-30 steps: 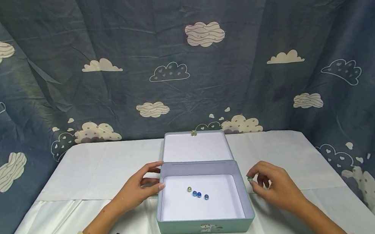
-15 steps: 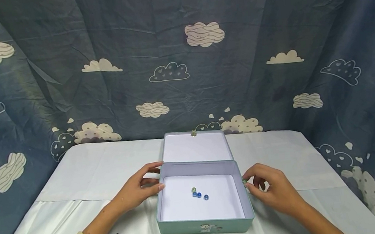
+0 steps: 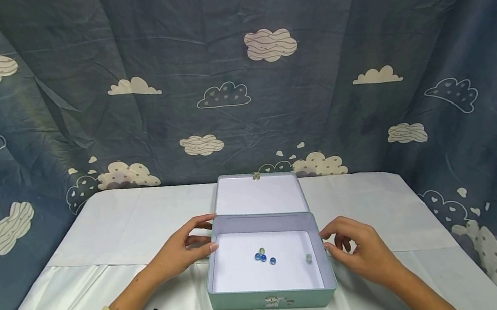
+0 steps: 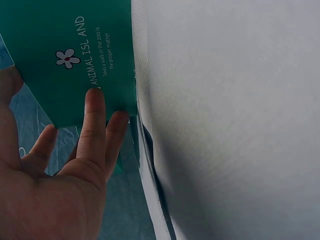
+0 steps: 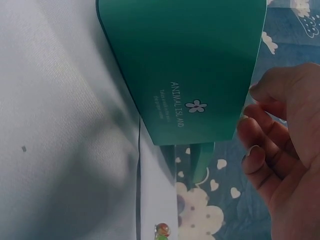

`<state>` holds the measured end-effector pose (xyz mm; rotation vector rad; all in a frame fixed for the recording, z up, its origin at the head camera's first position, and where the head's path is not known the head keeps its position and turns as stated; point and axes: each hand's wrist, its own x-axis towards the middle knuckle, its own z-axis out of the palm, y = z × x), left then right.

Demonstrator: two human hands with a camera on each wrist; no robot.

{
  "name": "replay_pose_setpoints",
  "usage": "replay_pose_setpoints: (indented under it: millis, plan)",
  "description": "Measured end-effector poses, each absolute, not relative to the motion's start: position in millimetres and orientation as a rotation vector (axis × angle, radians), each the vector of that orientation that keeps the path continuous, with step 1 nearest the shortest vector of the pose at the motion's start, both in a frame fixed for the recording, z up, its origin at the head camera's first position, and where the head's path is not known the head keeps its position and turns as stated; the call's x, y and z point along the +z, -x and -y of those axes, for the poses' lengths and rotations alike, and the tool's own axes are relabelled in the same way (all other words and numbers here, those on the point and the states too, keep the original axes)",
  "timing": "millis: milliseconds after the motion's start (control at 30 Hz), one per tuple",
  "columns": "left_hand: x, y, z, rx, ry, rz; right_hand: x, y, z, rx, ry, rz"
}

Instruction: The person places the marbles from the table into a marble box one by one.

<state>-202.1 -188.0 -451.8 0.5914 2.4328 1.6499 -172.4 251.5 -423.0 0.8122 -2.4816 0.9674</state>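
A green tin box (image 3: 273,301) stands open on the white-covered table. Inside, several blue marbles (image 3: 263,258) and a yellow-green marble (image 3: 262,250) sit near the middle. A blurred pale green marble (image 3: 308,258) is near the inner right wall. My left hand (image 3: 186,250) rests its fingertips on the box's left side, its fingers fairly straight in the left wrist view. Holding nothing, my right hand (image 3: 360,244) is at the right rim, thumb and fingers loosely bent. In the right wrist view, an orange-brown marble (image 5: 162,229) and a green marble (image 5: 161,238) lie beyond the box.
The box's lid (image 3: 259,194) lies folded back behind it, with a small metal clasp (image 3: 257,176) at its far edge. A dark blue cloth with clouds (image 3: 219,52) hangs behind the table (image 3: 155,220).
My right hand moved left to the rim and let go of the green marble, which dropped into the box. Inside, the yellow-green marble rolled right. My left hand stayed in place.
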Motion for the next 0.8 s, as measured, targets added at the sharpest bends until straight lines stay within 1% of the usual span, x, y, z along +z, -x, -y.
replay_pose_setpoints:
  millis: [200,567,800]
  plan:
    - [-451.1,202.0,187.7,1.644,-0.584,-2.438,-423.4,173.4,-253.2,0.946,-0.772,2.509]
    - [-451.2,202.0,187.9,1.656,-0.590,-2.422,-432.8,188.8,-269.3,0.891,-0.876,2.342]
    - [-451.4,202.1,188.2,1.653,-0.588,-2.428,-438.6,197.0,-284.8,0.775,-0.705,2.480]
